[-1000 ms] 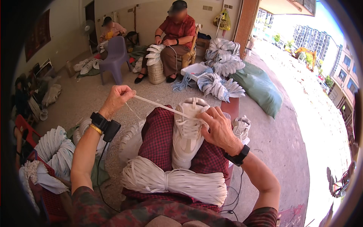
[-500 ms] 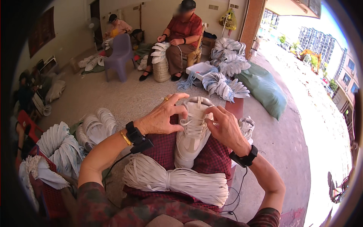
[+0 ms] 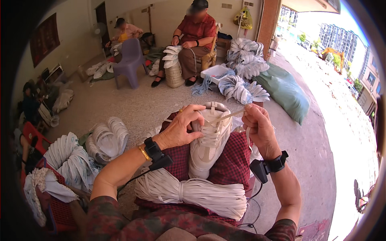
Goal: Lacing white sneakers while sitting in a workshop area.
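Head view | I see right hand (image 3: 260, 130) pinching white lace (image 3: 230, 116), stretched right from pale shoe (image 3: 202, 156), toe near, mid-scene on checked cloth (image 3: 235, 158) | left hand (image 3: 179, 127) curled at shoe's left edge; can't tell if pinching | lace bundle (image 3: 211, 195) nearer

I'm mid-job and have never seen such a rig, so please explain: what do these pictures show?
There's no machine: a person works bare-handed, seen by a fisheye camera worn on their own head, looking down. On the checked cloth over their lap are a pale sneaker, toe toward them, and a tied bundle of white laces. The right hand pinches a lace running to the sneaker's upper lacing. The left hand is at the sneaker's left side; whether it grips anything is unclear.
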`<state>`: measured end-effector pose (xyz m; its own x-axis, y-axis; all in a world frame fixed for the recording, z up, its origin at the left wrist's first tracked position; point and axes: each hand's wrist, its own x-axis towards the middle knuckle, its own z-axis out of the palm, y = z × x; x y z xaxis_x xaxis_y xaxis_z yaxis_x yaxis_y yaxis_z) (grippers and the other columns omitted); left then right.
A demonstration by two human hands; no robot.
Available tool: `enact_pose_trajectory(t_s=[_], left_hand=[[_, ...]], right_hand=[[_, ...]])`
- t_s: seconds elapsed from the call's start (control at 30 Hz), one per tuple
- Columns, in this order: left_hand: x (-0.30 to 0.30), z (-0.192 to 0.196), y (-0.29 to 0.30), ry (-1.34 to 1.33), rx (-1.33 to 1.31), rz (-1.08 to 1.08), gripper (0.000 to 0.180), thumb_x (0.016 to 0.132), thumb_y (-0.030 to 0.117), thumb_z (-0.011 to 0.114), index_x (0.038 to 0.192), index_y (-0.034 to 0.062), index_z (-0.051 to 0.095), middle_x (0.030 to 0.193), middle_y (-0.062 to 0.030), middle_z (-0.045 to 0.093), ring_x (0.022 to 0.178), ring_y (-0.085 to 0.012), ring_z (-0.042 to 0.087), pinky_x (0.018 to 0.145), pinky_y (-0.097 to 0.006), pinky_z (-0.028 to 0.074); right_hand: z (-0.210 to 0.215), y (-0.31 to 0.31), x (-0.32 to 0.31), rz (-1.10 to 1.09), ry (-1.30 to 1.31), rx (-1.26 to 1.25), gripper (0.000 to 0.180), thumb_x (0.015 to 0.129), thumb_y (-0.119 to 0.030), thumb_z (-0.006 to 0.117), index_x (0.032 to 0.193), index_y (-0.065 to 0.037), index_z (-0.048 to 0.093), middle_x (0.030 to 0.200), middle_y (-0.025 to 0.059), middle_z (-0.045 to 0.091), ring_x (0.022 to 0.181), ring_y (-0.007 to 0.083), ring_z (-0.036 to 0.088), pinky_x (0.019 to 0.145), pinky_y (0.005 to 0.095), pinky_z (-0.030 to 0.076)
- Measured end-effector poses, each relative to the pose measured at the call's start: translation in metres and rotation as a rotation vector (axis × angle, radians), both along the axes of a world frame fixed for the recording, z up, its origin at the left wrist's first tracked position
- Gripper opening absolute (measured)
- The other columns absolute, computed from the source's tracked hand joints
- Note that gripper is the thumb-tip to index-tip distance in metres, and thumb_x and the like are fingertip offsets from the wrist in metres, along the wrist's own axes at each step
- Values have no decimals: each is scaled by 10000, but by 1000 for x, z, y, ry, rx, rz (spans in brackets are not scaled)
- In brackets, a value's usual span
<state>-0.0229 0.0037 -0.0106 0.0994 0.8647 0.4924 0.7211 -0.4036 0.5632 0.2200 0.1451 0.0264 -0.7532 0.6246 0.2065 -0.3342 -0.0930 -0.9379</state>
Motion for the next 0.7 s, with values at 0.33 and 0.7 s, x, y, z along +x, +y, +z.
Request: enact_pose_trajectory(t_s=[0.33, 0.7], left_hand=[[-2, 4, -2, 57, 122, 15, 570, 746, 78, 837, 1243, 126, 562, 1393, -62, 492, 1041, -211, 603, 707, -291, 560], [-42, 0, 0, 503, 441, 82, 173, 862, 85, 733, 1031, 63, 704, 815, -69, 651, 695, -257, 670, 617, -352, 551]], right_hand=[[-30, 26, 37, -234, -447, 604, 286, 977, -252, 677, 852, 5, 661, 652, -46, 535, 571, 47, 431, 513, 246, 321], [-28, -8, 29, -288, -481, 1224, 206, 922, -86, 657, 1114, -32, 604, 858, 166, 693, 712, 354, 672, 644, 434, 510]])
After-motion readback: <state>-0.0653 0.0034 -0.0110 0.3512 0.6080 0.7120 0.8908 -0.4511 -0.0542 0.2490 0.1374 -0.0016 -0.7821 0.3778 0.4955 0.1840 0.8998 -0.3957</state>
